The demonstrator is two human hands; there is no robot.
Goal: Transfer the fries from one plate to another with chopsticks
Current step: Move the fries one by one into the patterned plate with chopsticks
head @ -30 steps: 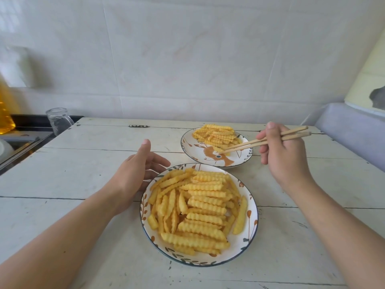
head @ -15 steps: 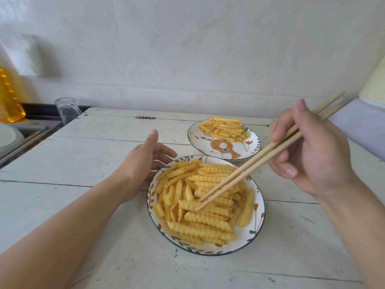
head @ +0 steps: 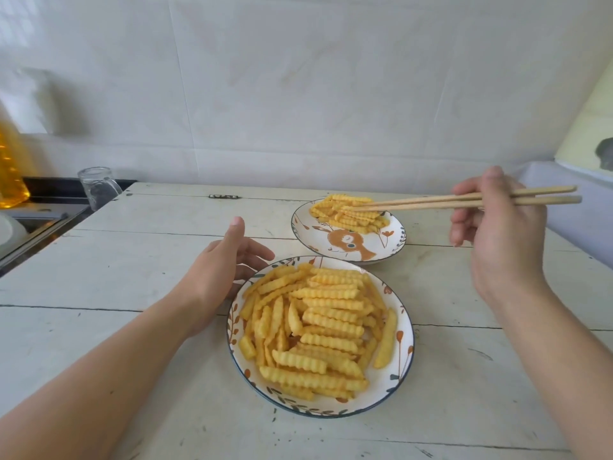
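The near plate (head: pixel 403 358) is piled with crinkle-cut fries (head: pixel 318 330). Behind it to the right, a far plate (head: pixel 306 229) with a fox picture carries a smaller heap of fries (head: pixel 348 215). My right hand (head: pixel 497 237) grips a pair of wooden chopsticks (head: pixel 431 201) held almost level. Their tips reach left over the far plate's heap. Whether a fry sits between the tips I cannot tell. My left hand (head: pixel 222 270) lies open on the table against the near plate's left rim, thumb up.
Both plates stand on a white plank table (head: pixel 132 260) against a white tiled wall. A clear glass (head: pixel 96 187) stands at the back left beside a dark stove top (head: pixel 49 194) and a yellow bottle (head: pixel 10 174). A grey surface (head: pixel 583 224) borders the right.
My right hand has swung the chopsticks from the near plate's fries back and up, so their tips are over the far plate. The left hand has stayed by the near plate.
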